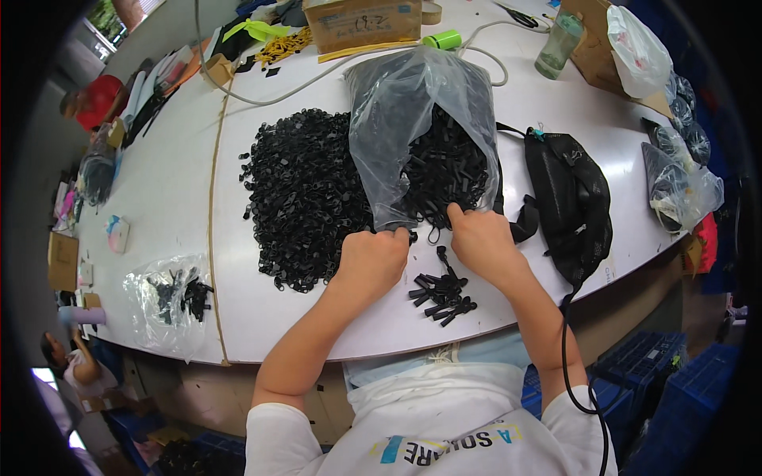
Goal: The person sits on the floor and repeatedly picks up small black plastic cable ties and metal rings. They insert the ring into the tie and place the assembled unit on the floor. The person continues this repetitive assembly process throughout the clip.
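A large clear plastic bag (381, 119) lies on the table, its mouth toward me, with many black zipper pulls (444, 163) inside. My left hand (371, 260) is closed on the left lower edge of the bag's mouth. At the right side of the mouth, my right hand (482, 242) is closed on the bag's edge, its thumb side against the pulls; its fingertips are partly hidden. Just below and between my hands lies a small loose group of pulls (441, 297). Left of the bag spreads a wide heap of small black looped parts (305, 194).
A black mesh pouch (567, 198) with a strap lies right of the bag. A cardboard box (365, 28), a green roll (443, 40) and a bottle (559, 46) stand farther back. A small clear bag (171, 305) with black pieces lies left. A grey cable (278, 101) crosses the table.
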A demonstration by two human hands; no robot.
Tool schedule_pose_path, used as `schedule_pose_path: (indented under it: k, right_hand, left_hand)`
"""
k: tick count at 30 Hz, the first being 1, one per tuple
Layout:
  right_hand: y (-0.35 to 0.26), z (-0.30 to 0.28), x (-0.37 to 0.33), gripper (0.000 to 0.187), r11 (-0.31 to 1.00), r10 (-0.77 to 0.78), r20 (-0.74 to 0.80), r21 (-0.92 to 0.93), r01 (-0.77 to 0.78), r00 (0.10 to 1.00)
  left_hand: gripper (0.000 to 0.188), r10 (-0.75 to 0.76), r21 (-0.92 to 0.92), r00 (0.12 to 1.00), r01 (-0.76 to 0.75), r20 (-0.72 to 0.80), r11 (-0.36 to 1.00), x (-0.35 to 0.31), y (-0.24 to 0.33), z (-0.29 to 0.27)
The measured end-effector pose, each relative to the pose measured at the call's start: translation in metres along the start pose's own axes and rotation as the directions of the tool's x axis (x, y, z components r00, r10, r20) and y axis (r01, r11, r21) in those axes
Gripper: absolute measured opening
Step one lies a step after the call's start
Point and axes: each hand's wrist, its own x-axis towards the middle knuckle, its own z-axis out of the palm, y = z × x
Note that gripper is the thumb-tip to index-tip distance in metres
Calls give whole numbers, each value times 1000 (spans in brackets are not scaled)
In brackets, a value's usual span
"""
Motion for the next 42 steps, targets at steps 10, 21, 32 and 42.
schedule_pose_path:
  k: [10, 21, 32, 42]
  right_hand:
    - [8, 1, 3, 18, 1000, -2, 40, -5, 2, 999]
    - [8, -10, -6, 23, 600, 297, -231, 800, 7, 927]
    - [-3, -16, -20, 12, 616, 28, -340, 746, 252, 940]
    - [-19, -20, -24, 9, 883, -288, -442, 221, 414, 850]
  left_hand:
    - [14, 11, -289, 999, -24, -49, 957, -2, -2, -17]
    - [5, -125, -960, 992, 67, 34, 272, 1, -3, -21]
    - [8, -158, -872, 987, 75, -3, 484, 0, -1, -30]
    - [8, -131, -766, 991, 68, -22, 640, -2, 1, -21]
